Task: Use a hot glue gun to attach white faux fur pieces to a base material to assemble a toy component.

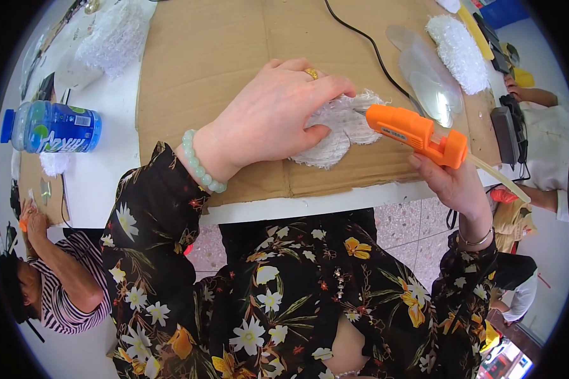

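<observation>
A white, frayed fabric piece (pixel 328 150) with rounded lobes lies on the cardboard in front of me. My left hand (pixel 272 114) arches over it, holding it with thumb and index finger at its top and far edge; the other fingers are partly hidden. In my right hand (pixel 452 183) is an orange hot glue gun (pixel 401 126), gripped from below. Its nozzle points left and meets the right part of the white piece. A pale glue stick (pixel 499 178) sticks out of the gun's back end.
Brown cardboard (pixel 202 76) covers the white table. A black cord (pixel 367 39) runs across it to the gun. Clear plastic shapes (pixel 433 82) and a fluffy white piece (pixel 458 54) lie far right. A blue jar (pixel 57 126) and white shreds (pixel 114 38) stand left. Other people sit on both sides.
</observation>
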`<control>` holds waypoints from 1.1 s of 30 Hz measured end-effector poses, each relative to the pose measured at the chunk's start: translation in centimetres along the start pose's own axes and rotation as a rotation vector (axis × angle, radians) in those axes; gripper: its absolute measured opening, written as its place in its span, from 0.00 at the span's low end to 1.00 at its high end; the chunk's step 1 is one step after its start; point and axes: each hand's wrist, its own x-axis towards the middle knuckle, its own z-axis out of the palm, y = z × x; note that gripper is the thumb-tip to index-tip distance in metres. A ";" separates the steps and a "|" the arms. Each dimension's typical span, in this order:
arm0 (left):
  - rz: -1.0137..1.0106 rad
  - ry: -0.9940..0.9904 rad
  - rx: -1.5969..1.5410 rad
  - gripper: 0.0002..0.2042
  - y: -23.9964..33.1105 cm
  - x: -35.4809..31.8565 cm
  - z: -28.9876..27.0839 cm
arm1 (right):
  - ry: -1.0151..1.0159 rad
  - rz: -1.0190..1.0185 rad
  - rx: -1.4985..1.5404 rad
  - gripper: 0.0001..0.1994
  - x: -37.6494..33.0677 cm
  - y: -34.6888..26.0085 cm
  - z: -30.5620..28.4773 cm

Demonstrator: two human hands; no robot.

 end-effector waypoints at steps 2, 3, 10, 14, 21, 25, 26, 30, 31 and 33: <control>0.003 -0.014 -0.024 0.22 -0.1 0.3 0.3 | 0.044 -0.046 -0.006 0.11 0.0 0.1 0.1; 0.013 -0.014 -0.031 0.22 -0.1 0.5 0.5 | 0.051 -0.037 -0.010 0.11 -0.1 0.0 -0.1; -0.008 -0.042 -0.016 0.24 0.2 0.0 0.0 | -0.101 0.054 -0.066 0.10 -0.2 0.1 -0.7; 0.022 -0.039 -0.026 0.24 0.1 0.7 0.5 | 0.001 -0.024 -0.059 0.10 -1.1 0.9 -1.2; 0.032 -0.003 -0.005 0.23 0.2 0.3 0.2 | 0.044 0.024 0.074 0.10 -1.2 0.3 -1.3; 0.024 -0.027 -0.006 0.23 0.3 0.6 0.1 | -0.011 0.007 -0.005 0.11 -1.2 0.5 -1.2; 0.016 -0.040 0.001 0.23 0.3 0.7 0.0 | -0.032 0.030 -0.040 0.11 -1.2 0.6 -1.2; 0.033 -0.012 -0.005 0.23 0.3 0.7 0.2 | -0.084 0.074 -0.059 0.11 -0.7 0.4 -1.3; 0.040 -0.003 -0.007 0.23 0.3 0.7 0.3 | -0.089 0.134 -0.044 0.12 -0.8 0.3 -1.5; 0.047 0.008 -0.010 0.23 0.4 0.6 0.4 | -0.095 0.195 -0.030 0.12 -1.0 0.2 -1.6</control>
